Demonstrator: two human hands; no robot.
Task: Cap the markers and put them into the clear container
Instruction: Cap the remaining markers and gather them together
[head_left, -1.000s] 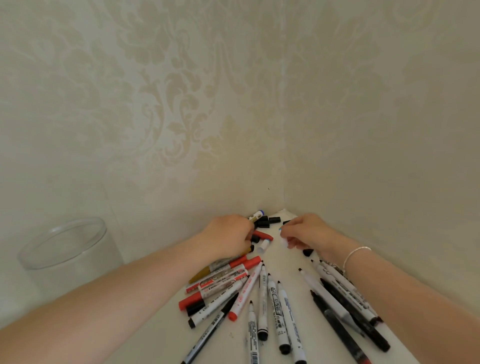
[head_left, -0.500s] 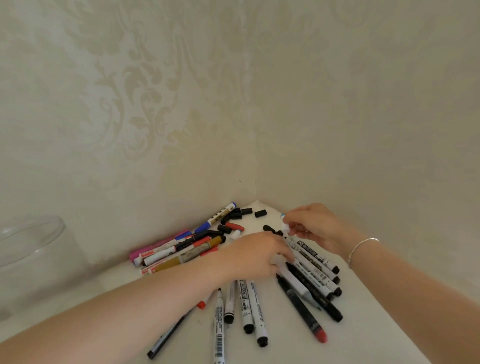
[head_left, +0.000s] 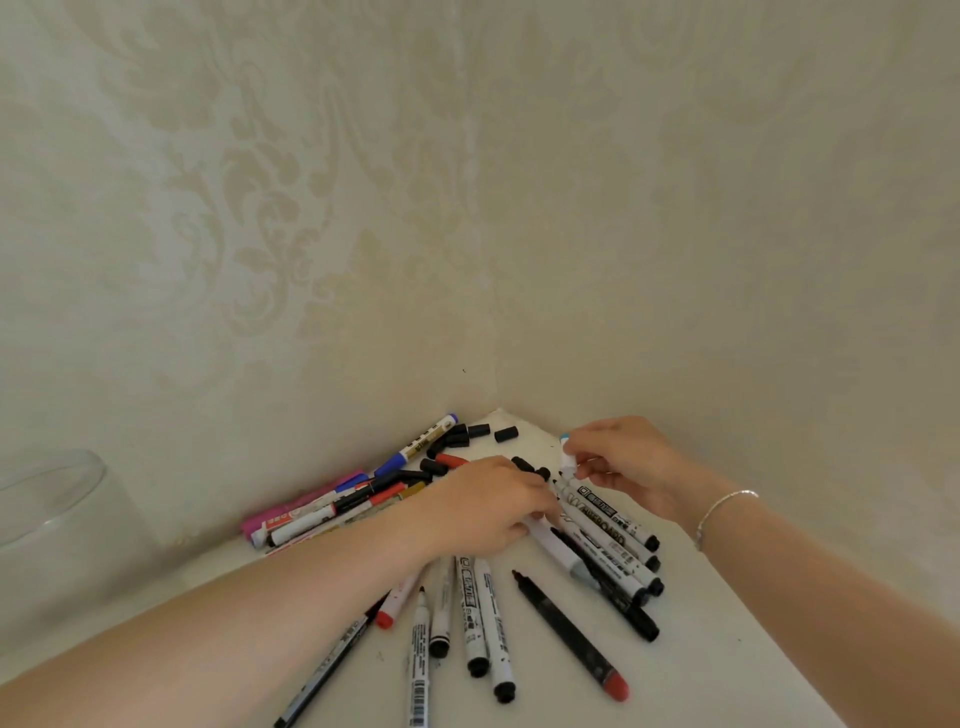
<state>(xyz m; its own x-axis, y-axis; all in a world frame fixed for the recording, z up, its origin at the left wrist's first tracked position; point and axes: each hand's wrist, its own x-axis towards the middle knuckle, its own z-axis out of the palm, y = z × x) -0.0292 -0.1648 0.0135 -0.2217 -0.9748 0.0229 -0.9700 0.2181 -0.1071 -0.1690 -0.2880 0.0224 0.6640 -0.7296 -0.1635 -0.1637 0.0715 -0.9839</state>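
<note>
Your right hand (head_left: 626, 462) pinches a small white-and-blue cap (head_left: 567, 453) in a closed grip, just above the right marker cluster (head_left: 613, 525). Your left hand (head_left: 488, 506) curls down over the markers; grip contents hidden, can't tell. Loose black caps (head_left: 478, 431) sit in the corner. Clear container (head_left: 52, 499) far left on the white table (head_left: 717, 649), patterned cream walls (head_left: 311, 208) behind.

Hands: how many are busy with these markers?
2. The left hand lies on the marker pile in the middle; the right hand, wearing a bracelet, pinches a small white piece near the wall corner. No others show.
</note>
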